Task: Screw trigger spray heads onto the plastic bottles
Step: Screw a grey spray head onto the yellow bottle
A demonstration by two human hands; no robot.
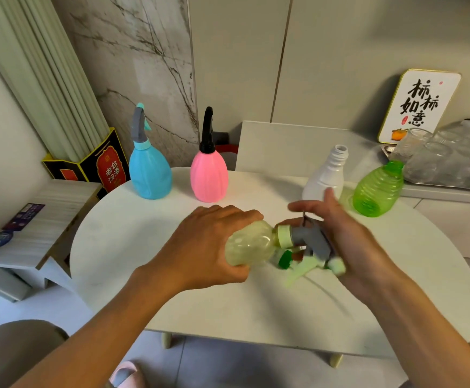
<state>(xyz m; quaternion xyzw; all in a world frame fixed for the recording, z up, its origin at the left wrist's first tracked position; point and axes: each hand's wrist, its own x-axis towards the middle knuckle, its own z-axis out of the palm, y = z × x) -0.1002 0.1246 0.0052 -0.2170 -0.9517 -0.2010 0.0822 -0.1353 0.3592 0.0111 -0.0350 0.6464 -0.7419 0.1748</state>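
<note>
Left hand grips yellow bottle sideways, neck pointing right; right hand fingers wide behind spray head.

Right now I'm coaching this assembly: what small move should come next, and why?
Probably keep twisting the grey spray head tighter. The left hand grips the yellow bottle tilted on its side, and the right hand is on the head at its neck; seating looks unconfirmed.

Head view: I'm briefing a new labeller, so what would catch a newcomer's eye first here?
At centre, the left hand grips a pale yellow bottle lying sideways while the right hand works its grey trigger head. Behind stand a blue sprayer and a pink sprayer, heads fitted; the white bottle and green bottle lack heads.
</note>
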